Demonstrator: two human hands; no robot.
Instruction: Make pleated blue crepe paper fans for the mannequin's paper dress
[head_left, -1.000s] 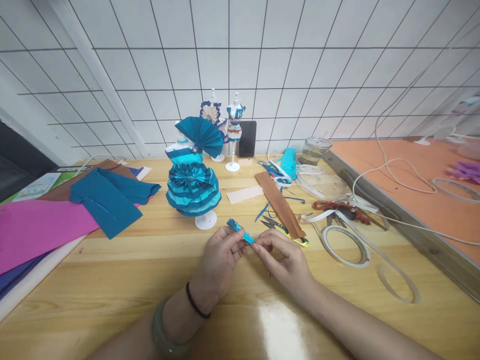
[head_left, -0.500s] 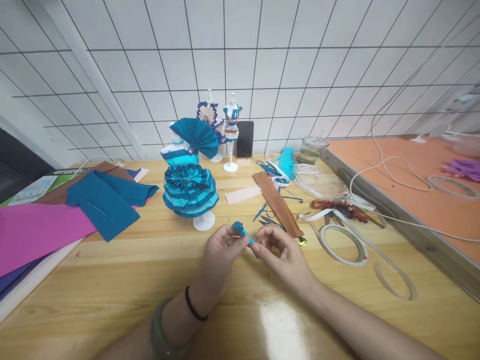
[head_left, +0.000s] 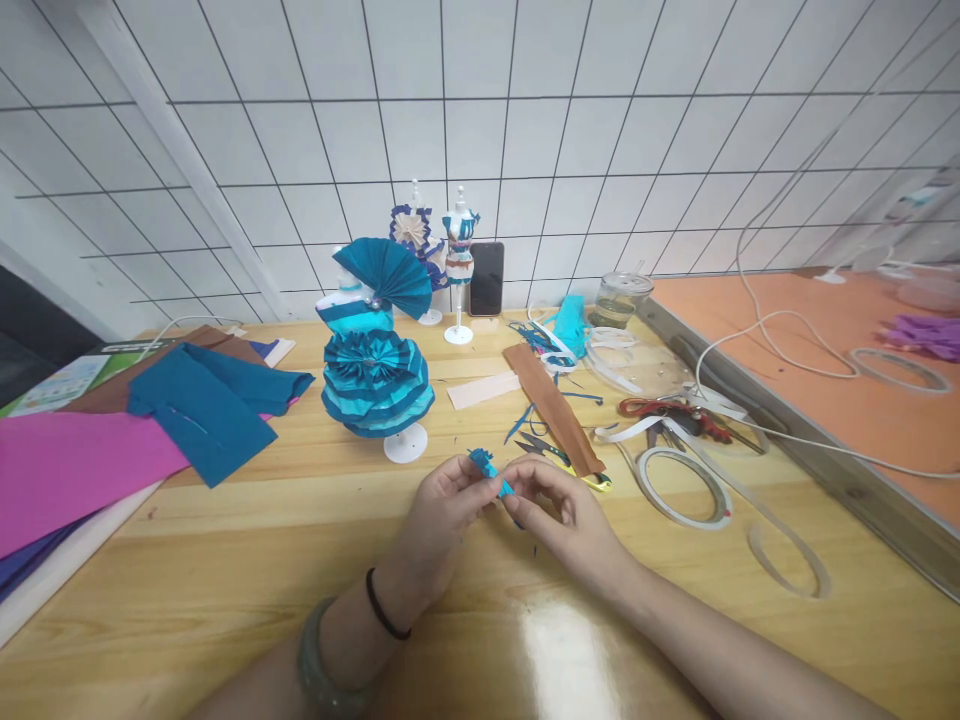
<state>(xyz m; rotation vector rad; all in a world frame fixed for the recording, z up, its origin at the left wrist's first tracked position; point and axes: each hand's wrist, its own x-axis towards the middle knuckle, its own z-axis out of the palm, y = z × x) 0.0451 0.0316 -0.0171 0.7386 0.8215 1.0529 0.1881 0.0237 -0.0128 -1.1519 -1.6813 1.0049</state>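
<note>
A small gathered strip of blue crepe paper (head_left: pixel 482 460) is pinched between both hands above the table. My left hand (head_left: pixel 442 515) grips its upper end with thumb and fingers. On the lower end, the thumb and fingertips of my right hand (head_left: pixel 562 515) are closed. Just beyond the hands stands a small mannequin (head_left: pixel 376 385) on a white base, dressed in layered teal and turquoise paper with a pleated fan (head_left: pixel 386 275) at the chest. Scissors (head_left: pixel 544 447) with yellow-green handles lie behind my right hand, partly under a brown paper strip (head_left: pixel 551 405).
On the left lie folded sheets of teal paper (head_left: pixel 206 415) and pink paper (head_left: pixel 75 460). Smaller dressed mannequins (head_left: pixel 460 255) and a phone (head_left: pixel 487 278) stand by the tiled wall. At right are a tape roll (head_left: pixel 651 510), a lidded cup (head_left: pixel 621 298) and a white cable (head_left: pixel 817 448).
The fingers of my right hand have closed in further along the blue strip, and more of it shows between the hands. The view has shifted slightly.
</note>
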